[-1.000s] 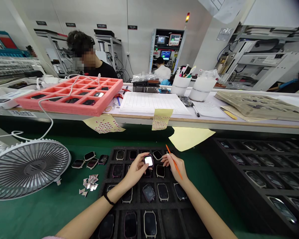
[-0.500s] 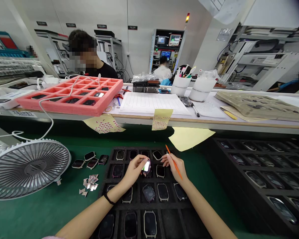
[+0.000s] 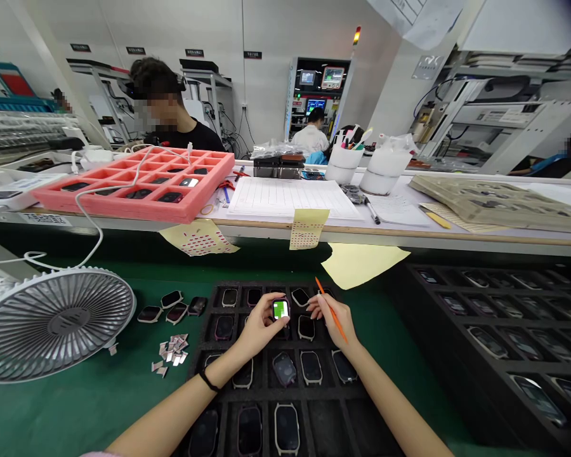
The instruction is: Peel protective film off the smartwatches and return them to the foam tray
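Observation:
My left hand [image 3: 261, 325] grips a smartwatch body [image 3: 280, 309] by its edges, its lit screen showing green and white. It is held above a black foam tray [image 3: 323, 406]. To the right, my right hand [image 3: 334, 317] has its fingers curled round a slim orange pen-like tool [image 3: 332, 311], slanting with one end up and left. Strapless watch bodies lie in many of the tray's pockets, among them a pale-framed watch [image 3: 286, 428] near the front and another watch [image 3: 307, 327] below my right fingertips.
A white fan [image 3: 66, 320] stands at the left, near several loose watches [image 3: 171, 298] and a pile of small metallic pieces [image 3: 174, 350]. Another black tray [image 3: 518, 343] of watches is at the right. The shelf ahead bears a pink foam tray [image 3: 171, 206] and papers [image 3: 290, 197]. A person sits beyond.
My left hand has turned the watch so its lit screen faces me more fully, and the thumb has moved to its lower edge. My right hand is nearly still.

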A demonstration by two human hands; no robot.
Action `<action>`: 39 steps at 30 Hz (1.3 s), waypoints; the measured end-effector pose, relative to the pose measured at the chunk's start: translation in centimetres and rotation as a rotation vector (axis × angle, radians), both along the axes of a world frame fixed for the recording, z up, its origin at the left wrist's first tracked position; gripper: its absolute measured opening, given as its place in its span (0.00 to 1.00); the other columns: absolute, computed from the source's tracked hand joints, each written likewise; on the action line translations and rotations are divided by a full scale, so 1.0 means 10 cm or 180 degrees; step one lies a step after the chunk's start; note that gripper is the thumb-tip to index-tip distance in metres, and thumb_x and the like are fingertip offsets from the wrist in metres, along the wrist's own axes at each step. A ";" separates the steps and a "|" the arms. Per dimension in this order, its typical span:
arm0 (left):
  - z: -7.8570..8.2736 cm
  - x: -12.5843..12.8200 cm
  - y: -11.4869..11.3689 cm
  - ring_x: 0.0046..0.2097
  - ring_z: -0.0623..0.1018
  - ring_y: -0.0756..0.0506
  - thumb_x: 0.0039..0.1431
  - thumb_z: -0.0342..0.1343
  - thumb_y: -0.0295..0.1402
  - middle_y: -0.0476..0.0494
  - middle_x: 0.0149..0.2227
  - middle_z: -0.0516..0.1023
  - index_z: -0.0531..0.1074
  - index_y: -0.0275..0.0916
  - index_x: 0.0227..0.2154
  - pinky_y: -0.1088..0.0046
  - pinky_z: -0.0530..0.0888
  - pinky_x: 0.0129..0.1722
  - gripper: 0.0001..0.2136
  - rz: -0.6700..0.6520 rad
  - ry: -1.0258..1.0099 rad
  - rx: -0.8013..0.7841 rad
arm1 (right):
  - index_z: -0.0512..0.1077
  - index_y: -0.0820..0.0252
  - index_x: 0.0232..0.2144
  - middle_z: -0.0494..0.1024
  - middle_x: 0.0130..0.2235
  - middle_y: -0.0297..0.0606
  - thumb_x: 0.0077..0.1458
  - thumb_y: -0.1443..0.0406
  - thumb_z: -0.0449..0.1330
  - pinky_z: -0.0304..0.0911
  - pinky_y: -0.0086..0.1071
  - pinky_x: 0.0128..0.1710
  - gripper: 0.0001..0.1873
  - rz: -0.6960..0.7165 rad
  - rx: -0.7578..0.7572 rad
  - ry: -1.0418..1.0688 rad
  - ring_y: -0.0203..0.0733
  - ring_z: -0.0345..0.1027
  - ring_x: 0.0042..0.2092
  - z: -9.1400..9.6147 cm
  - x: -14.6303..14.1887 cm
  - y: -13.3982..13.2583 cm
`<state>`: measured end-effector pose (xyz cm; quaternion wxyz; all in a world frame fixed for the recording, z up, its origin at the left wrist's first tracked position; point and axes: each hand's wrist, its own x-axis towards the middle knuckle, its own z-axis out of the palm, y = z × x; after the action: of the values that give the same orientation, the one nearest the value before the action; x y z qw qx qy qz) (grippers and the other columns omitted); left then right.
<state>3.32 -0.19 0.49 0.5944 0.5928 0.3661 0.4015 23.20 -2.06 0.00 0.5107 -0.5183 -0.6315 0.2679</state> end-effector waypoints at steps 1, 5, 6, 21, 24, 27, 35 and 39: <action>0.00 0.00 0.00 0.36 0.72 0.49 0.49 0.61 0.40 0.42 0.39 0.70 0.63 0.37 0.46 0.74 0.72 0.33 0.23 0.0016 -0.0038 -0.0051 | 0.72 0.61 0.31 0.76 0.26 0.39 0.63 0.54 0.46 0.66 0.29 0.26 0.21 0.0002 0.0002 0.0003 0.37 0.70 0.24 0.00 0.00 0.00; 0.03 0.02 -0.01 0.30 0.69 0.51 0.49 0.60 0.45 0.47 0.33 0.68 0.66 0.36 0.39 0.78 0.70 0.25 0.20 0.0050 -0.0103 -0.0218 | 0.72 0.61 0.31 0.76 0.26 0.39 0.63 0.54 0.46 0.66 0.29 0.26 0.21 0.0016 -0.0019 0.0006 0.37 0.70 0.24 0.00 0.00 0.01; 0.05 0.02 -0.01 0.28 0.68 0.52 0.49 0.59 0.46 0.48 0.31 0.67 0.66 0.36 0.38 0.78 0.69 0.23 0.20 0.0065 -0.0057 -0.0235 | 0.72 0.61 0.31 0.76 0.26 0.39 0.63 0.54 0.46 0.66 0.29 0.26 0.21 0.0017 -0.0024 0.0006 0.37 0.70 0.24 -0.01 0.00 0.01; -0.10 -0.01 0.05 0.33 0.74 0.49 0.57 0.52 0.45 0.42 0.40 0.72 0.61 0.38 0.54 0.76 0.67 0.28 0.25 -0.0053 -0.0105 -0.0105 | 0.72 0.61 0.31 0.76 0.26 0.39 0.63 0.54 0.47 0.65 0.30 0.27 0.21 0.0034 -0.0107 0.0070 0.37 0.70 0.25 -0.06 0.01 0.02; -0.12 0.01 0.04 0.37 0.74 0.47 0.54 0.56 0.43 0.38 0.47 0.69 0.57 0.40 0.57 0.76 0.67 0.28 0.29 -0.0132 -0.0198 -0.0107 | 0.72 0.61 0.31 0.75 0.26 0.39 0.63 0.54 0.47 0.65 0.30 0.26 0.20 0.0031 -0.0083 0.0082 0.37 0.70 0.25 -0.05 0.02 0.02; -0.11 0.02 0.03 0.38 0.74 0.47 0.53 0.58 0.42 0.38 0.48 0.68 0.58 0.41 0.54 0.76 0.67 0.30 0.27 -0.0129 -0.0220 -0.0080 | 0.72 0.61 0.31 0.75 0.26 0.39 0.63 0.54 0.47 0.64 0.29 0.26 0.20 0.0042 -0.0072 0.0102 0.37 0.70 0.24 -0.06 0.02 0.02; 0.02 0.01 0.00 0.30 0.67 0.52 0.52 0.56 0.48 0.48 0.31 0.67 0.67 0.37 0.42 0.79 0.65 0.24 0.21 0.0194 -0.0058 -0.0155 | 0.71 0.61 0.31 0.75 0.26 0.39 0.63 0.54 0.47 0.64 0.29 0.25 0.21 0.0054 -0.0090 0.0115 0.37 0.70 0.25 -0.04 0.01 0.01; 0.08 0.00 -0.01 0.27 0.65 0.53 0.53 0.53 0.51 0.49 0.28 0.66 0.69 0.37 0.37 0.81 0.60 0.20 0.20 0.0286 0.0077 -0.0232 | 0.71 0.61 0.31 0.76 0.26 0.39 0.63 0.54 0.47 0.64 0.29 0.26 0.20 0.0073 -0.0099 0.0133 0.37 0.70 0.25 -0.04 0.00 0.01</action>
<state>3.28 -0.26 1.25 0.5924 0.5586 0.4139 0.4070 23.20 -1.92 -0.36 0.5127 -0.5132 -0.6223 0.2943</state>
